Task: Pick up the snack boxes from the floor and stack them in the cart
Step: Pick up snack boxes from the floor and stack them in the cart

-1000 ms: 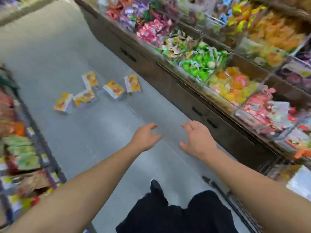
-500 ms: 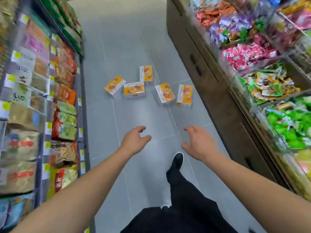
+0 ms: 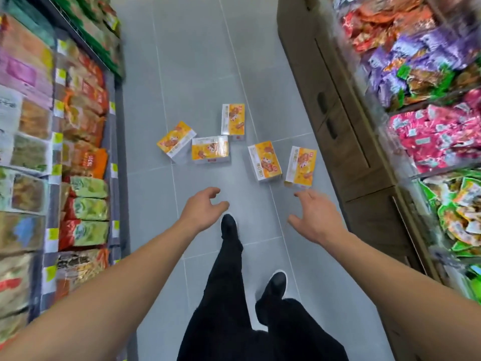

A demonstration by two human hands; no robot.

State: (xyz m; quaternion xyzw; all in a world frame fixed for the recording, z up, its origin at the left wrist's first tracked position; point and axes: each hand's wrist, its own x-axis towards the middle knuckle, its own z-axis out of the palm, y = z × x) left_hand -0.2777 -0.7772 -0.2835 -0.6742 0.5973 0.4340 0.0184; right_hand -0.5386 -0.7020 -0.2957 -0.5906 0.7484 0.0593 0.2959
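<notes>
Fingers on both hands were spread and loosely curled, pinching nothing. Left hand [image 3: 201,209] hung palm-down over bare floor [image 3: 197,61], just ahead of my front shoe [image 3: 229,225]. Right hand [image 3: 316,217] was out to the side, fingertips just short of the nearest box's near edge — not touching.

Five boxes lay on the tiles ahead, all flat, none stacked:
- right box [image 3: 301,164], nearest the right hand, close to the cabinet [image 3: 338,105]
- second box [image 3: 264,160] just left of it, small gap between
- middle box [image 3: 210,152], touching or nearly touching the left box [image 3: 176,140] at a corner
- far box [image 3: 233,120], behind the middle one

Snack shelves [image 3: 52,152] ran down the left side, candy bins [image 3: 429,100] over the cabinet on the right. Edges blurred. Back shoe [image 3: 273,285] sat below the right hand.
</notes>
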